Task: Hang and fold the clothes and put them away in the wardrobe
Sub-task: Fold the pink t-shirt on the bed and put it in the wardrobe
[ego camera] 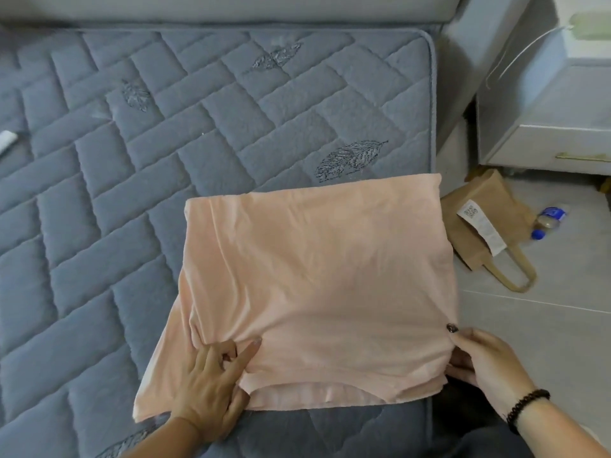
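While you leaned over the bed, things stood like this:

Garment: pink garment [317, 276], part-folded to a rough rectangle, lay flat on the quilted grey mattress [132, 160] at about 6 o'clock of the view, its right edge reaching the mattress edge.

Layers: at least 2; a lower layer stuck out under the near hem and fanned wider at 7 o'clock.

L hand: your left hand [211, 391] lay on the cloth at 7 o'clock, fingers mostly straight and spread, index pressing the fabric down w/ creases radiating from it. Not gripping, as far as I could tell.

R hand: your right hand [482, 361] was at the near right corner, 4 o'clock, thumb on top and fingers curled under the edge, pinching the cloth. Beaded bracelet [525, 408] on that wrist.

Handling (my guess): thin jersey-type knit, light, very soft, no stiffness; it would sag and lose shape if lifted by 1 point. Not fragile, slightly slippy on itself, so layers may shift.

Where to hold: both near corners or both side edges, pinching all layers together; or slide flat hands underneath to carry it.

Floor: brown paper bag [482, 226] & small bottles [549, 221] at 3 o'clock; nightstand [545, 133] at 2 o'clock.
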Demonstrator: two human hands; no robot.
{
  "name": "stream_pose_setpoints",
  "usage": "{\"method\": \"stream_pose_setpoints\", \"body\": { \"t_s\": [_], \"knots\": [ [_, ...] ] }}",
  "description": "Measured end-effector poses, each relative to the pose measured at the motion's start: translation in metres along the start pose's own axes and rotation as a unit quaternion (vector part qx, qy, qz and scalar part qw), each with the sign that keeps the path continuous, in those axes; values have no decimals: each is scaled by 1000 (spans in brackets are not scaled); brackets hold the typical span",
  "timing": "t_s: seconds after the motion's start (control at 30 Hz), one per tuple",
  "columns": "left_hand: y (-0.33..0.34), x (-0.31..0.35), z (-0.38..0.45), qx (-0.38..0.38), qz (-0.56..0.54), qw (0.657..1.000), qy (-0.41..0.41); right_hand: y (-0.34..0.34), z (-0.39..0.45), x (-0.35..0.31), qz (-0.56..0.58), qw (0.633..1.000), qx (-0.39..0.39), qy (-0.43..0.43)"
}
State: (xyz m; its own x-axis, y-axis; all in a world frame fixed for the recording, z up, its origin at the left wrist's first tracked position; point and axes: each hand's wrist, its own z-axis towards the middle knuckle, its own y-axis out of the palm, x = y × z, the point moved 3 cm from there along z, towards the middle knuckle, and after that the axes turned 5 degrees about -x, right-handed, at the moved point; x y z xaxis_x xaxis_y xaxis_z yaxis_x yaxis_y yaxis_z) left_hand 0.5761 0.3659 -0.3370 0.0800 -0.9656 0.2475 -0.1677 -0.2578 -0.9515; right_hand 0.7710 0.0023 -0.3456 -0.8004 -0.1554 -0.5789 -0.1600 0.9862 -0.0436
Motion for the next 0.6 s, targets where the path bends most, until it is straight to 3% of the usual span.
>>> {"method": "stream_pose_setpoints", "body": {
  "t_s": [0.17,0.3,0.47,0.6],
  "knots": [
    [3,-2,-3,51,-1,998,46,5,8,14,-9,995,60,-80],
    [-16,5,-16,60,-8,993,100,11,-10,19,55,989,36,-132],
    [-21,16,-45,41,26,984,172,-14,-27,32,-52,980,107,-161],
    [-40,29,-31,50,20,982,178,-12,-22,37,-95,982,95,-135]
  ]
}}
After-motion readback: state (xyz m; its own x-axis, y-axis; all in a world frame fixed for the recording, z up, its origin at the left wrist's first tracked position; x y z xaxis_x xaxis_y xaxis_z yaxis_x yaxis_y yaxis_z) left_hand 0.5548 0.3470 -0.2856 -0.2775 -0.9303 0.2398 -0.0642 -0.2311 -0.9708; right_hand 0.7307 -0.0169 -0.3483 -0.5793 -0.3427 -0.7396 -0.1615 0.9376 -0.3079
